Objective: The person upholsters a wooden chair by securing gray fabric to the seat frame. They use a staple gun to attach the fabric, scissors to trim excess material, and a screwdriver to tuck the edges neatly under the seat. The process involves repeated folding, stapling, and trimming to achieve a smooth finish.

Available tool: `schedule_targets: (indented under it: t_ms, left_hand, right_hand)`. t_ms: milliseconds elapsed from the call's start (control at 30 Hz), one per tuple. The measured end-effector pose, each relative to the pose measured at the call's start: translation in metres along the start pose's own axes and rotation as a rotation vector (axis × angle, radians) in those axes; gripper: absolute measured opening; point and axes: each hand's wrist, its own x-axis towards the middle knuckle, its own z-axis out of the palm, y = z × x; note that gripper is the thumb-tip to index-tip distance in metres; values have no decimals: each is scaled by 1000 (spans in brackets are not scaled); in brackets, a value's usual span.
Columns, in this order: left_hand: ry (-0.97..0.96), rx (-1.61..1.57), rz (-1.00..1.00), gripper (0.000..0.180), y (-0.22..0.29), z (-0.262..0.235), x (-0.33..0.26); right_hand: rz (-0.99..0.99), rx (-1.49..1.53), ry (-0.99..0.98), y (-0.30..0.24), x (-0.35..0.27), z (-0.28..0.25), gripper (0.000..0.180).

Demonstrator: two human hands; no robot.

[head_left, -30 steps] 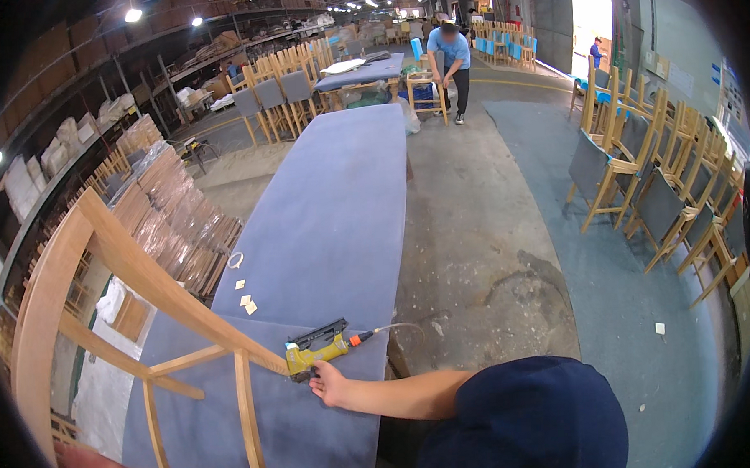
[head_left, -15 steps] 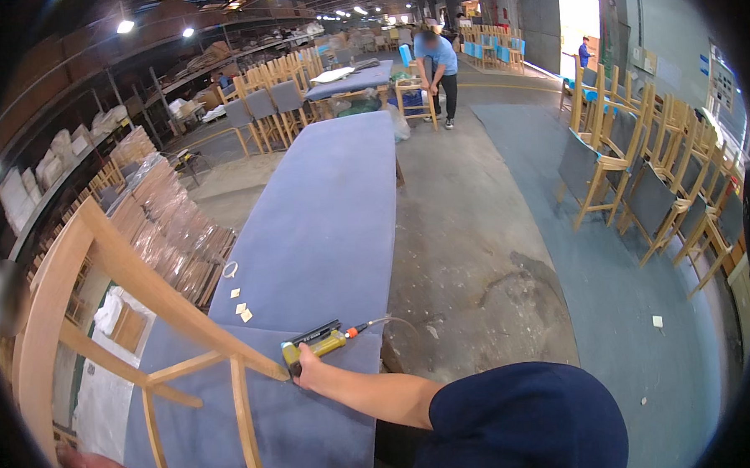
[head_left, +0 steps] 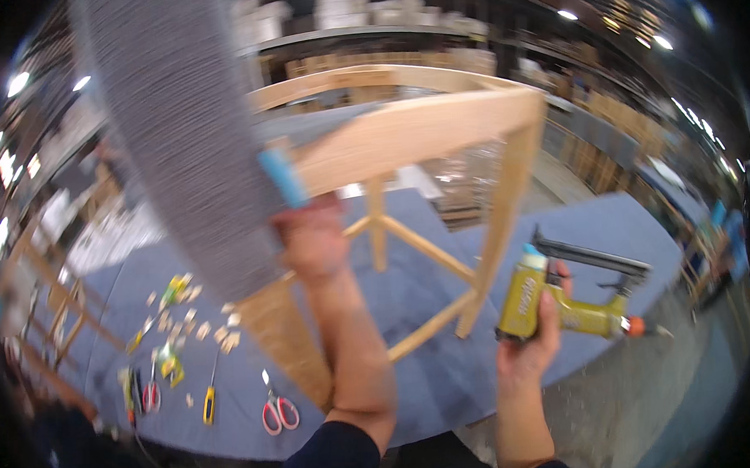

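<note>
The right hand [head_left: 532, 348] has raised its stapler [head_left: 522, 301] beside the smooth wooden chair [head_left: 421, 133].

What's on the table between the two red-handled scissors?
Head view: a slim yellow-handled tool lies between the left scissors and the right scissors, with a small pale chip beside it.

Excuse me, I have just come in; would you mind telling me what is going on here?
A person is handling a wooden chair with a grey padded panel, above a blue-grey covered table. The left hand is at the wooden frame beside the panel, though blur hides its exact grip. The right hand holds a yellow-and-black nail gun. Red-handled scissors, a yellow-handled screwdriver and small pale pieces lie on the table.
</note>
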Motion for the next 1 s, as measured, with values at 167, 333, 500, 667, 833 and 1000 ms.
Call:
schedule_targets:
  t_ms: [167,333,500,667,833,1000]
  left_hand:
    - [-95,-82,-98,31,36,-14,-78]
    - [-154,-150,-158,31,46,-2,-100]
    - [-131,-238,-110,31,51,3,-73]
    - [-99,-384,-77,30,51,16,-42]
    - [-74,-491,-26,30,52,23,-13]
    - [-71,-564,21,30,44,25,7]
  right_hand:
    - [-54,-154,-385,-15,-26,56,58]
    - [-214,-441,-610,-19,-40,98,56]
    - [-370,-458,-799,-15,-45,124,47]
    - [-382,-483,-781,-18,-50,135,41]
    - [-391,-450,-662,-13,-51,145,37]
    - [-446,-433,-660,-6,-51,148,36]
